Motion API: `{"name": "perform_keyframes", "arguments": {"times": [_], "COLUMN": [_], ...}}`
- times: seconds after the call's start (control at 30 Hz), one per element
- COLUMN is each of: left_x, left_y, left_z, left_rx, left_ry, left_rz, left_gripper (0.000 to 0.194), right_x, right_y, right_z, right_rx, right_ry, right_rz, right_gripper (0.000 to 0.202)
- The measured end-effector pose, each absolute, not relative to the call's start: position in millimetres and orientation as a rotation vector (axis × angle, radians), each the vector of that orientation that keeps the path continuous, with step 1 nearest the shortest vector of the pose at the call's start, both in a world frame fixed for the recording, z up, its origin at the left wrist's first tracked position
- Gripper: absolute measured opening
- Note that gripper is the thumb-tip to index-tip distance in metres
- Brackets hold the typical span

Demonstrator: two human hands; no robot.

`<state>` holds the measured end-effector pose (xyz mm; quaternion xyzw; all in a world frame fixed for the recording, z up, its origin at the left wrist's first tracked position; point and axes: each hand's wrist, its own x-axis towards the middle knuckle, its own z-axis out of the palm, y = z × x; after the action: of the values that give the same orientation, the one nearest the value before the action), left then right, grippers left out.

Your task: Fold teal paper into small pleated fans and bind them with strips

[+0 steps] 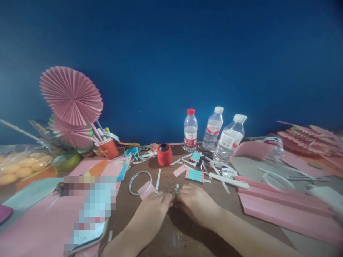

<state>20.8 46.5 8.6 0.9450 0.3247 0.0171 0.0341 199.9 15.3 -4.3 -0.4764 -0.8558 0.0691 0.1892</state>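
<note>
My left hand (157,207) and my right hand (194,201) rest low over the brown table (166,242), fingertips nearly meeting. Their fingers are curled inward and mostly hidden, so what they hold, if anything, cannot be made out. Small dark specks (170,182) are scattered on the table just beyond them. Left of the specks lie a white paper strip (158,179), a silvery ring (140,183) and a pink paper piece (147,190). Beyond my right hand is a folded blue and pink paper piece (195,175). A red thread spool (164,155) stands farther back.
Water bottles (190,134) stand at the back. An orange cup (107,148) and a pink paper fan (72,96) are at left, with a pixelated item (93,210) nearer. Folded pink paper (284,210) and a white-handled tool (230,181) lie at right.
</note>
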Motion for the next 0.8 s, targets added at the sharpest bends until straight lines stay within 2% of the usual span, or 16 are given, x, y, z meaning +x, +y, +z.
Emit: {"name": "perform_keyframes", "arguments": {"times": [0.17, 0.4, 0.47, 0.6, 0.7, 0.8], "left_x": [14, 17, 18, 19, 19, 19], "left_y": [54, 56, 55, 54, 52, 50], "left_z": [5, 4, 1, -3, -1, 5], "left_rx": [2.800, 2.781, 2.801, 2.814, 2.807, 2.786], "left_ry": [1.142, 1.086, 1.071, 0.999, 0.977, 0.977], "left_rz": [0.196, 0.309, 0.354, 0.400, 0.419, 0.438], "left_gripper": [0.018, 0.018, 0.018, 0.018, 0.019, 0.019], "right_x": [210, 213, 220, 246, 259, 262], "right_y": [22, 23, 26, 35, 40, 43], "right_z": [-7, 0, 5, 9, 4, -1], "right_rx": [-1.366, -1.392, -1.460, -1.827, -1.985, -1.996], "right_ry": [-2.337, -2.284, -2.204, -2.043, -2.091, -2.070], "right_rz": [0.277, 0.378, 0.333, 0.061, 0.064, 0.124], "right_gripper": [0.019, 0.021, 0.022, 0.038, 0.034, 0.020]}}
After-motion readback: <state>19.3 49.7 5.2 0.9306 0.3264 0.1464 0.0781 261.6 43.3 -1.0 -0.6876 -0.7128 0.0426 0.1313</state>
